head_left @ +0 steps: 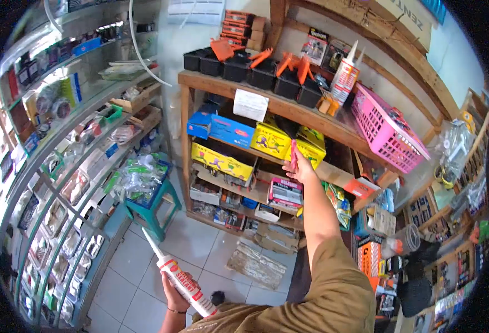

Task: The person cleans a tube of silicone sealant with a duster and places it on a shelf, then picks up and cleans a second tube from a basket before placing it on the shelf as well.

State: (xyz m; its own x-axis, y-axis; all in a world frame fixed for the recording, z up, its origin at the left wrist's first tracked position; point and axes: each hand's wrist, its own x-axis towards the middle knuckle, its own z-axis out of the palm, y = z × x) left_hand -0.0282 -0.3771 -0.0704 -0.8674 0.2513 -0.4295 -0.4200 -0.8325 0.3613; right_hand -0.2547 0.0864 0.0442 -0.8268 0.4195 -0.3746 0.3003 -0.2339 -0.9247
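My left hand (175,292) is closed around a white and red sealant cartridge (184,283), low in the view. The cartridge is tilted, its long white nozzle pointing up and to the left. Stretched forward to the wooden shelf, my right hand (302,168) has its fingers closed on a slim pink item (294,154). A dark part shows just above the pink item; its kind is not clear. Right by that hand are yellow boxes (270,141) on the shelf. Another sealant cartridge (345,80) stands upright on the top shelf.
Black bins (238,67) with orange pieces line the top shelf, beside a pink basket (386,130). A green stool (154,208) bearing bagged goods stands on the tiled floor. Glass display shelves (83,161) run along the left. Flattened cardboard (257,265) lies on the floor.
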